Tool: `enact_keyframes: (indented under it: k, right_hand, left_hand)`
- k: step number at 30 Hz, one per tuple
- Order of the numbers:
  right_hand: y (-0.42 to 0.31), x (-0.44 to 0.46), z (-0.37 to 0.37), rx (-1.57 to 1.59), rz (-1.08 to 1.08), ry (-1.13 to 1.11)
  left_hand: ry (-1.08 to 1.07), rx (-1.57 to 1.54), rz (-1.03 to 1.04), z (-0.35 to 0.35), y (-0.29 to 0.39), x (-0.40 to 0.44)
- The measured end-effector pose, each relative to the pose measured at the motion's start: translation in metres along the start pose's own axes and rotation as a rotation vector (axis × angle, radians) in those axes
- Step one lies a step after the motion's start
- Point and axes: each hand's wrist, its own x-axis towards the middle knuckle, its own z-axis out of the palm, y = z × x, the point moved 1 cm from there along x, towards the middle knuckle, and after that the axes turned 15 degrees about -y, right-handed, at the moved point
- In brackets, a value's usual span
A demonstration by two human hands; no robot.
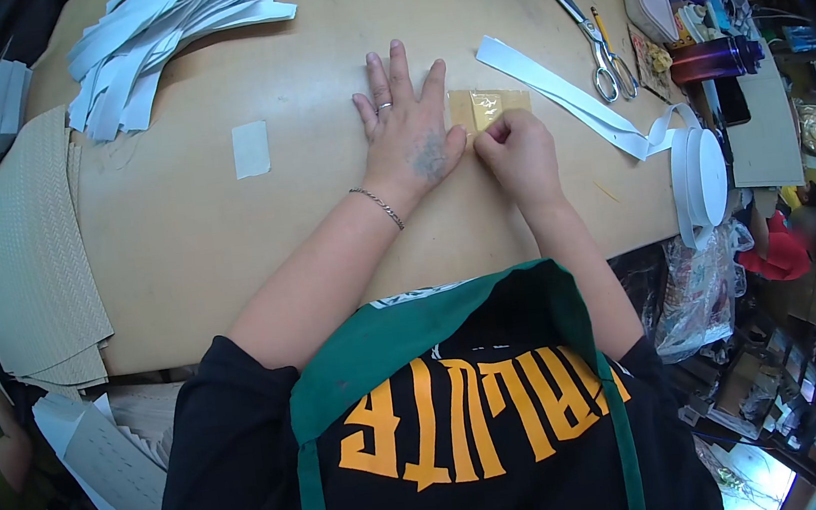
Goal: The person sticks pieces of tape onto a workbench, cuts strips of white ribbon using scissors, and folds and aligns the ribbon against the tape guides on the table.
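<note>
My left hand (412, 139) lies on the tabletop with its fingers spread, its thumb beside a small tan rectangle (517, 98). A shiny clear strip (485, 105) covers part of that rectangle. At the rectangle's lower edge, my right hand (520, 153) is closed in a pinch. What sits between its fingertips, if anything, is hidden. To the right of it, a white ribbon (561, 96) runs folded across the table to a white roll (703, 176).
Scissors (592, 32) and a yellow pencil (600, 20) lie at the back right, near a dark bottle (716, 59). A pale square (251, 150) is left of my hands. White strips (167, 36) and woven tan sheets (29, 238) pile up at left.
</note>
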Motion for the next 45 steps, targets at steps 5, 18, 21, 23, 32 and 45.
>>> enact_keyframes:
  k: [5,18,21,23,32,45]
  right_hand:
    - [0.01,-0.007,0.005,0.157,-0.014,0.062]
    - [-0.002,0.013,0.02,-0.197,-0.161,0.346]
    - [0.009,-0.001,0.025,-0.163,-0.163,0.313]
    - [0.015,-0.016,0.02,-0.207,-0.193,0.267]
    - [-0.008,-0.033,0.02,-0.615,-0.138,-0.322]
    - [0.031,-0.071,0.02,-0.304,-0.508,-0.04]
  left_hand:
    - [0.009,0.046,0.061,-0.001,-0.001,-0.004]
    - [-0.089,0.287,0.239,-0.003,-0.003,-0.021]
    - [-0.193,0.358,0.285,-0.006,-0.008,-0.03]
    - [-0.308,0.384,0.347,-0.012,-0.009,-0.044]
    - [-0.114,0.411,-0.189,-0.067,-0.059,-0.099]
    - [-0.317,0.414,-0.35,-0.051,-0.025,-0.16]
